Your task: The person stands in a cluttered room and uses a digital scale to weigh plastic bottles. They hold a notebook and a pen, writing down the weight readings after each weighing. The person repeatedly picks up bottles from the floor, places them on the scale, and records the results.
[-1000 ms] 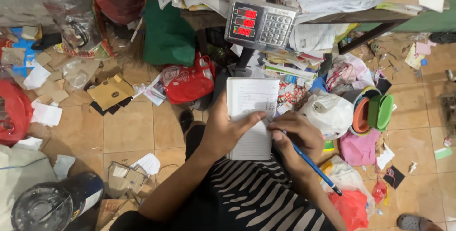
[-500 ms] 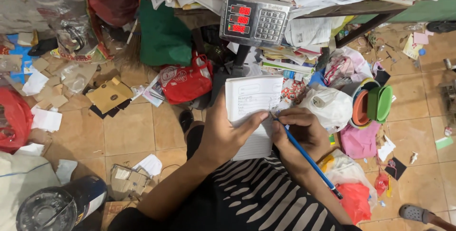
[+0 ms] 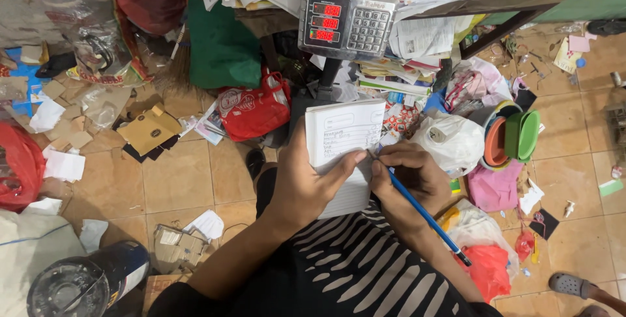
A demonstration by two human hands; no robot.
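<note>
Since a second ago the right hand has moved in from the lower edge of the notebook to its right margin, and the tip of the blue pen now meets the page beside the left thumb. Judgement: writing on the lined page is under way, a few lines at its top already filled.

The left hand is closed around the notebook from below and the left, thumb pressed across the page; it holds the book raised in front of the torso. The right hand is closed narrowly on the pen, the shaft running back toward the wrist.

Beyond the hands stands a digital scale with red lit digits, under a bench piled with papers. Left of the hands, a red bag and cardboard scraps lie on the tiled floor. Right of the hands sit a white plastic bag and stacked coloured bowls. The room is crowded with litter.
</note>
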